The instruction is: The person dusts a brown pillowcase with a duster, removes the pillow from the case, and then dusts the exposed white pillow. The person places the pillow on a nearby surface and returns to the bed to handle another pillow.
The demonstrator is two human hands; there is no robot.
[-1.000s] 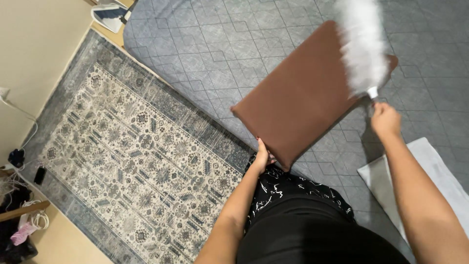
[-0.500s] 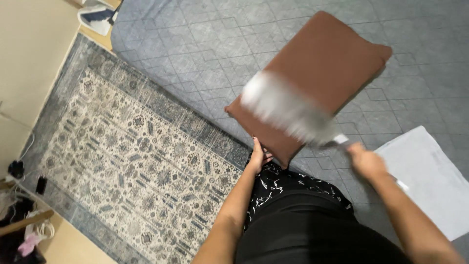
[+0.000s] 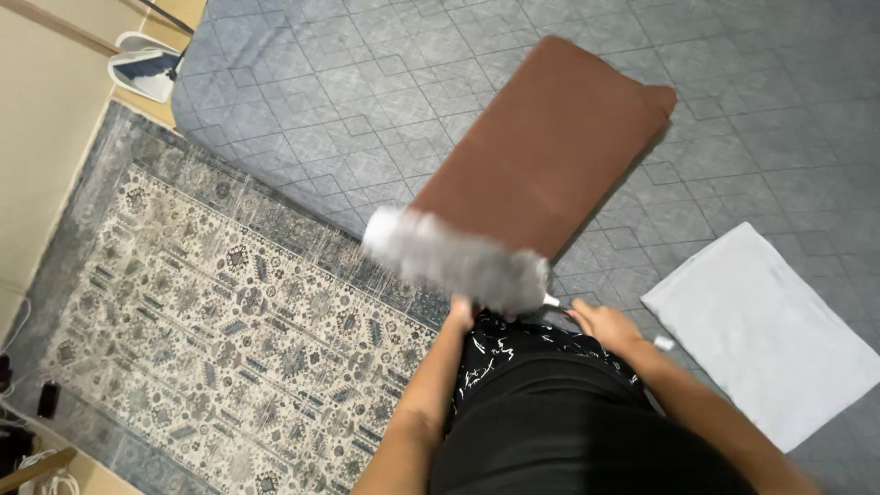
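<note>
The cushion (image 3: 550, 151) lies on the bedspread (image 3: 367, 82), rug (image 3: 211, 312) left, cloth (image 3: 770, 330) right.

We see a fluffy grey duster (image 3: 454, 259) over a matt brown cloth cushion (image 3: 548, 151), quilted grey fabric bedding (image 3: 367, 82) and a woven patterned rug (image 3: 211, 312).

The fluffy duster (image 3: 456, 259) has swept from the brown cushion's (image 3: 550, 151) far corner to its near end.

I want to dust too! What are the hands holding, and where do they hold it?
The right hand grips the fluffy grey duster by its handle end. The left hand holds the brown cushion at its near edge.
</note>
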